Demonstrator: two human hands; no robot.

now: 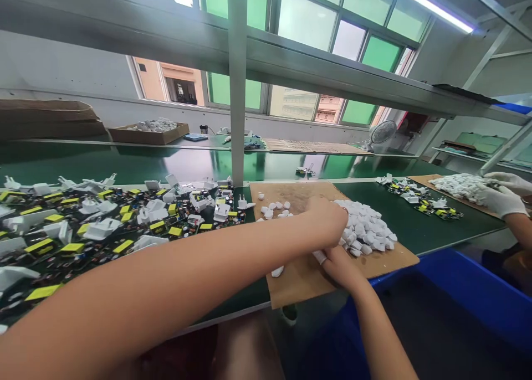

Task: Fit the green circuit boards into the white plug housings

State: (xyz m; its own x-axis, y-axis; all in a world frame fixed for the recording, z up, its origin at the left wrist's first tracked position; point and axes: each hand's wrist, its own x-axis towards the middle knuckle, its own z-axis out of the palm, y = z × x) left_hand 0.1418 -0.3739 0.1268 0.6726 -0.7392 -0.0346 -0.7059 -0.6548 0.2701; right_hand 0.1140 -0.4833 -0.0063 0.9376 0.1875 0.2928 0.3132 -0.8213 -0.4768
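My left hand (326, 220) reaches across from the left over a sheet of brown cardboard (299, 288). It is curled closed, with its fingertips turned away from view. Just below it, my right hand (338, 263) is closed too, its fingers partly covered by the left. A small white bit (319, 256) shows at the right hand's fingers; whether it is a held piece or a finger cover I cannot tell. Beside both hands lies a heap of small white lumps (368, 230). Several loose white pieces (274, 206) lie on the cardboard's left side.
Many white plug housings with circuit boards (100, 227) cover the green bench at left. A blue bin (465, 269) stands below at right. A co-worker's gloved hands (505, 197) are at another white heap (459, 187). A metal post (238, 92) rises behind the cardboard.
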